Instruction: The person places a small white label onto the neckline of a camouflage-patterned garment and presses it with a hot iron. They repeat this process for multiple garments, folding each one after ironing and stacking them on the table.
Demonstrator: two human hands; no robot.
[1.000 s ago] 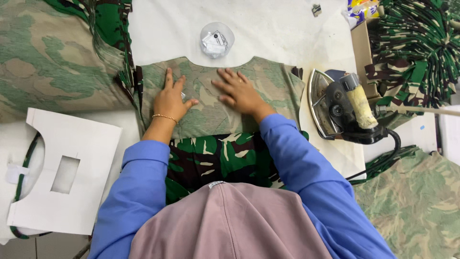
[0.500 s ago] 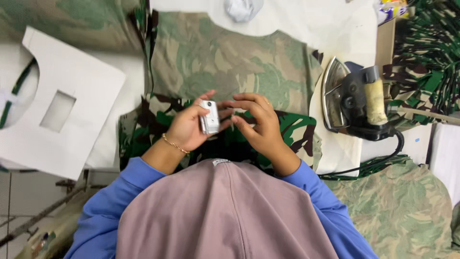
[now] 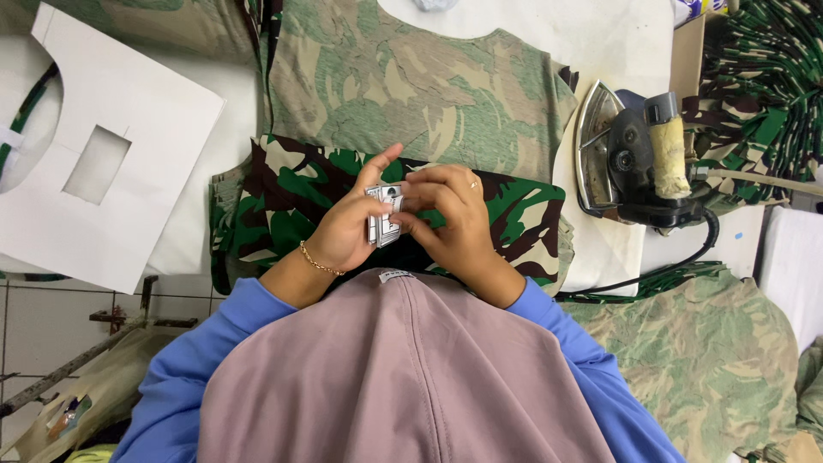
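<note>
At the far left, lying flat on the white table: a white cardboard template with a rectangular window cut through it, partly covering a pale round opening at the frame's edge. Just right of it, spreading across the middle of the table, a faded camouflage fabric panel, and overlapping its near edge a darker green, brown and black camouflage piece. Hovering above that darker piece, close in front of the chest: the left hand, wearing a thin gold bracelet, fingers curling loosely around the left side of a small stack of grey-and-white labels, index finger sticking up and away from it, thumb tucked behind. Meeting it from the other side, the right hand, ring showing on one finger, thumb and fingertips pinching the right edge of the same stack, remaining fingers bending over the top. Filling the lower centre, a mauve head covering and blue sleeves. Further right, sitting on the white table near the panel's edge, a heavy black-and-metal iron with a cloth-wrapped handle, its black cord looping down toward the near side. At the far right, heaping up beyond the table, more camouflage cloth, and lower down another faded piece.
</note>
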